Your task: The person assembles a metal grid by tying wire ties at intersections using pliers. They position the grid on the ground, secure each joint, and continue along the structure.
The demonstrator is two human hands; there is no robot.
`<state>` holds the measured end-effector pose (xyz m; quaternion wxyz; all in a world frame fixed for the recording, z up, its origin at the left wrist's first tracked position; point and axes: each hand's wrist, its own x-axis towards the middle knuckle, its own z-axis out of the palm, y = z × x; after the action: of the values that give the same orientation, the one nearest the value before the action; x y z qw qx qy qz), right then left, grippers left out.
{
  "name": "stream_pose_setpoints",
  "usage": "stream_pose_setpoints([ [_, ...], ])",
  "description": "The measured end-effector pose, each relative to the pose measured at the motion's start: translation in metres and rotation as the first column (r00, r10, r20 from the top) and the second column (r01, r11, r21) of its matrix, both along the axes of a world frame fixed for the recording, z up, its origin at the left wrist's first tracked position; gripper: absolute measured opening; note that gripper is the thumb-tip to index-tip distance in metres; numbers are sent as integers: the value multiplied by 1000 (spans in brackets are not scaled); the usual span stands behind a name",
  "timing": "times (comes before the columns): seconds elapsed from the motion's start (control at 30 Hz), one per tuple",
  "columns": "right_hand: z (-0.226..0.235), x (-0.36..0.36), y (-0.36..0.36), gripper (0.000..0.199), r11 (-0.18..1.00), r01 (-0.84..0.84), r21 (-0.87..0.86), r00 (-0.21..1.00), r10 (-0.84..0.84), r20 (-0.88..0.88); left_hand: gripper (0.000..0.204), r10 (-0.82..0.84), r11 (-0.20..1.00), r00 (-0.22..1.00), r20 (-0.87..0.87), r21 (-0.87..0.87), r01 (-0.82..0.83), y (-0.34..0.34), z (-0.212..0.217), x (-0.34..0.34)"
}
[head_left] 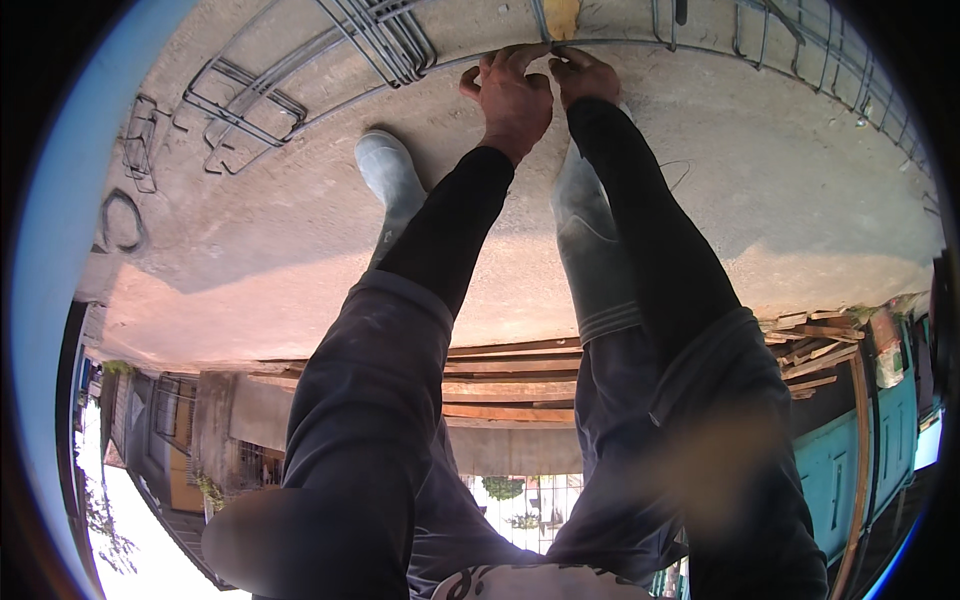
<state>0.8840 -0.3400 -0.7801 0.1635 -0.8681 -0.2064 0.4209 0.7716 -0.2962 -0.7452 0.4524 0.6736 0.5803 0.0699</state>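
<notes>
Both my hands are at a long steel reinforcing bar (630, 42) that curves across the top of the view. My left hand (514, 100) is closed, its fingers bent over the bar and its thumb out to the left. Close beside it, my right hand (588, 80) pinches at the bar where an upright piece of a wire stirrup (540, 18) meets it. Whatever lies between the right fingertips is too small to make out. To the left, a bunch of stirrups (385, 45) hangs around the bars, and more stirrups (800, 45) stand spaced along the right.
Loose bent stirrups (140, 150) and a wire coil (124, 222) lie on the concrete floor (270, 220) at left. My grey rubber boots (385, 165) stand below the bar. Stacked planks (510, 390) lie behind me; a thin wire (682, 172) is near the right boot.
</notes>
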Motion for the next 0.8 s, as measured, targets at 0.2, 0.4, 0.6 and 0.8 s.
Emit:
stream_pose_setpoints([
  [0.2, 5, -7, -4, 34, 998, 64, 0, 998, -64, -14, 35, -2, 999, 1000, 25, 39, 1, -10, 0, 6],
  [0.4, 51, -18, 16, 33, 881, 420, -219, 794, -473, -381, 28, -163, 969, 986, -25, 182, 165, 21, 1, -13],
  [0.6, 50, -18, 8, 23, 914, -321, -249, 944, 330, -2, 26, -128, 992, 986, 108, 8, 128, 32, -21, -18],
  [0.8, 62, -22, 60, 21, 548, -721, -425, 619, 785, -39, 20, -188, 978, 979, 85, -76, 194, 37, -35, -23],
])
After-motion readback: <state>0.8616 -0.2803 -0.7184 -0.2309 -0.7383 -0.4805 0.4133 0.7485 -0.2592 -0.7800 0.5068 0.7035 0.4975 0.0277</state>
